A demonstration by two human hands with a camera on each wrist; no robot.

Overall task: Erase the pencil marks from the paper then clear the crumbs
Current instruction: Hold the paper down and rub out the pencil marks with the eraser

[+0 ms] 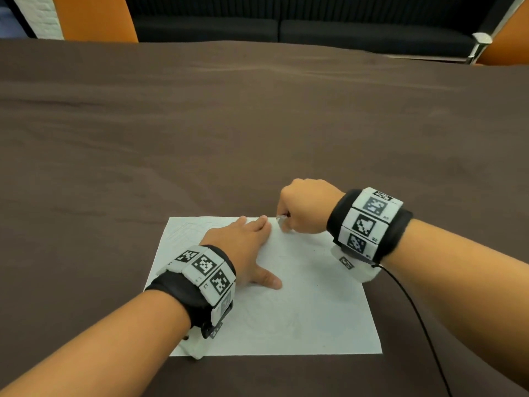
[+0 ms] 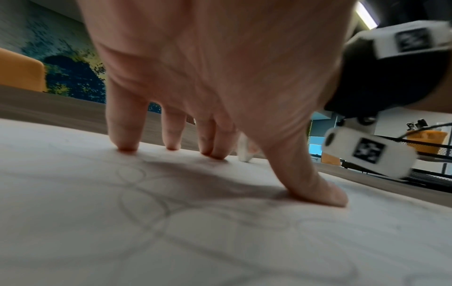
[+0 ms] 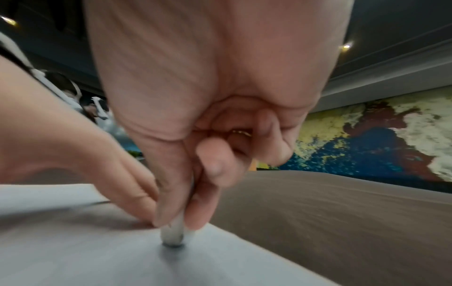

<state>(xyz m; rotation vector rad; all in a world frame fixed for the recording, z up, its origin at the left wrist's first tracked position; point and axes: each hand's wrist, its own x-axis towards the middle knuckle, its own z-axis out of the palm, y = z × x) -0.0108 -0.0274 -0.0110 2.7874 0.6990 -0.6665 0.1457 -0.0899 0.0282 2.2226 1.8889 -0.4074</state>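
A white sheet of paper (image 1: pixel 300 305) lies on the brown table, with faint pencil loops (image 2: pixel 151 201) showing on it. My left hand (image 1: pixel 246 247) lies flat on the sheet, fingers straight and spread, fingertips (image 2: pixel 127 147) pressing near its far edge. My right hand (image 1: pixel 303 209) pinches a small white eraser (image 3: pixel 174 233) between thumb and fingers and holds its tip down on the paper (image 3: pixel 97 251) at the far edge, right beside the left fingertips. From the left wrist view the eraser (image 2: pixel 244 152) shows just past my index finger.
The brown table (image 1: pixel 257 124) stretches far ahead and to both sides of the sheet. Orange chairs (image 1: pixel 94 18) and a dark sofa (image 1: pixel 286 27) stand beyond its far edge. A black cable (image 1: pixel 423 325) runs from my right wristband across the table.
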